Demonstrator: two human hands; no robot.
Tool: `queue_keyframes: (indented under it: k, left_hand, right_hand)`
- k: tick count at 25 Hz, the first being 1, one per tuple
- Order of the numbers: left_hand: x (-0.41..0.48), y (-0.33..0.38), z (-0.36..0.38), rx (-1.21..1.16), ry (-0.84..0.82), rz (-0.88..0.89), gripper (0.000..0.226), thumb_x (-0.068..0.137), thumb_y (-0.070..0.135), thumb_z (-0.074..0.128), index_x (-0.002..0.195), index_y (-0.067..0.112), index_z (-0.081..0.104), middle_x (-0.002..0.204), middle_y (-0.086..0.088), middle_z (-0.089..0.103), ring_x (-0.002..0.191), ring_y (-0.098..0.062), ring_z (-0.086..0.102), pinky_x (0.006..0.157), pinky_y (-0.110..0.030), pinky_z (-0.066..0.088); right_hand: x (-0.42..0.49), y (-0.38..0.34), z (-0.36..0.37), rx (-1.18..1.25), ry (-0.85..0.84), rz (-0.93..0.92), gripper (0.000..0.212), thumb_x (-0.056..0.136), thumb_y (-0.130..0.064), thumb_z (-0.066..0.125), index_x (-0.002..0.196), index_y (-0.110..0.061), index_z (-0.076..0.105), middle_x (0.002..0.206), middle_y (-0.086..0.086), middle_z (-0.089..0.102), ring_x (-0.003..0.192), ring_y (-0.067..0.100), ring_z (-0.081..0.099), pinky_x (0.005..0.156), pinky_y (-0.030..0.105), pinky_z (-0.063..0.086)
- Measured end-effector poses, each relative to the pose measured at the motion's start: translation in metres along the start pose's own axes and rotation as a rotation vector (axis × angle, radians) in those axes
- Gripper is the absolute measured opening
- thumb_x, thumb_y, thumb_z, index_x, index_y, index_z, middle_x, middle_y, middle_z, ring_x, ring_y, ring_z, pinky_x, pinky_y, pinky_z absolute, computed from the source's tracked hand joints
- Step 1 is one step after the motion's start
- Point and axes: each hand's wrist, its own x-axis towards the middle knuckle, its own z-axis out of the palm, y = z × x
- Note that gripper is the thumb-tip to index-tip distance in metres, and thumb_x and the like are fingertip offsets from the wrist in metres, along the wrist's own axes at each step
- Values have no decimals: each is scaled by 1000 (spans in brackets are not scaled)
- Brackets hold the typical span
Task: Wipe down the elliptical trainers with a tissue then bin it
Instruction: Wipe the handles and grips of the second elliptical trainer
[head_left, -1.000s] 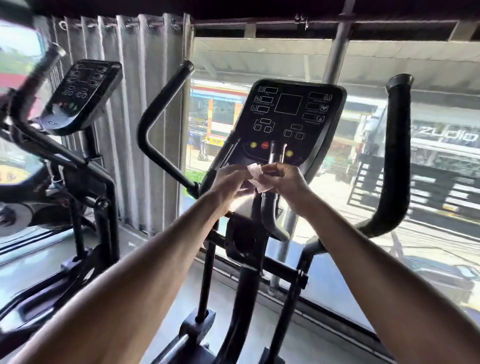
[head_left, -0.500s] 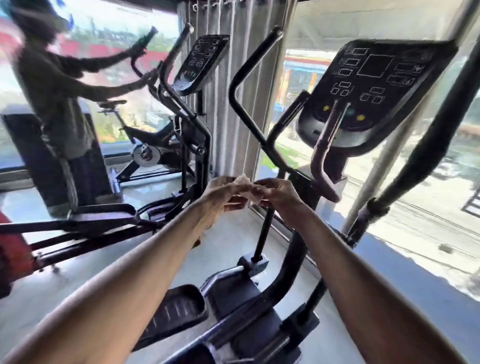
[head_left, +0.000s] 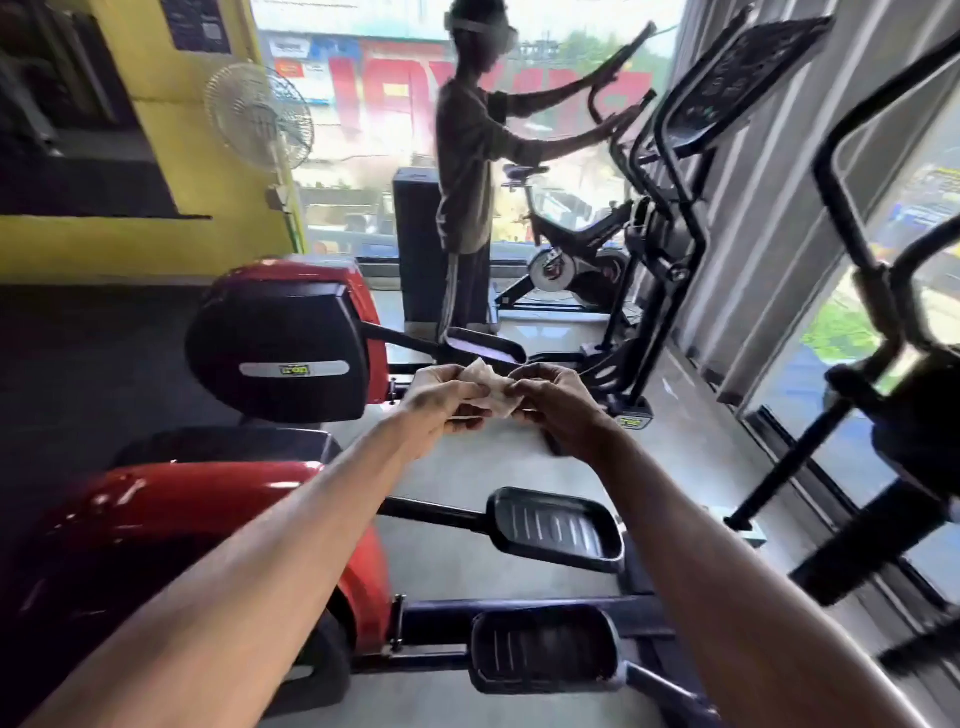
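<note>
A small crumpled white tissue (head_left: 491, 387) hangs in mid-air between my two hands at the middle of the view. My left hand (head_left: 444, 408) pinches its left side and my right hand (head_left: 556, 405) pinches its right side. Below my arms lies the near elliptical trainer, with its red housing (head_left: 171, 514) at lower left and two black pedals (head_left: 558, 527). A second elliptical trainer (head_left: 670, 218) stands further back along the window, its console at upper right. No bin shows in view.
A person (head_left: 470, 171) stands ahead, both hands on the far trainer's handles. A black exercise bike (head_left: 576, 249) sits behind them. A fan (head_left: 260, 117) hangs on the yellow wall at left. Black handlebars and a post (head_left: 893, 364) fill the right edge beside the window and curtain.
My view has swung left, away from the trainer's console toward the room and the pedals. Both hands still hold the tissue between them, now away from the machine.
</note>
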Motion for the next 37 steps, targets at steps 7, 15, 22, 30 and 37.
queue_keyframes:
  k: [7,15,22,30,37]
  left_hand:
    - [-95,-28,-236,-95,320,-5,19,93,8,73,112,7,69,95,-15,73,71,-24,71,66,-33,62]
    - [-144,-55,-446,-175,593,-42,12,94,18,74,104,13,69,89,-8,73,66,-16,70,64,-33,63]
    - [-111,-62,-607,-122,703,-88,9,96,17,73,88,17,68,81,-2,72,62,-13,68,59,-29,62]
    - [-52,-67,-783,-145,695,-138,10,99,13,68,90,15,64,81,-7,70,63,-16,66,60,-29,61]
    - [9,-61,-949,-109,519,-168,13,96,3,70,93,14,63,87,-7,71,69,-18,69,63,-32,62]
  right_hand:
    - [9,20,264,18,-263,34,15,84,4,71,92,-8,68,84,11,68,71,20,66,68,29,57]
    - [48,48,504,-85,-417,73,18,79,5,76,95,0,71,84,14,69,76,25,65,73,34,56]
    - [135,76,660,-13,-529,136,13,86,-3,76,98,0,71,79,10,70,69,18,68,64,26,60]
    - [229,95,811,-65,-604,200,18,91,-13,72,108,-7,69,89,3,72,77,11,66,69,22,55]
    - [287,110,942,4,-324,192,18,91,0,67,106,-8,61,89,7,70,73,15,67,61,25,56]
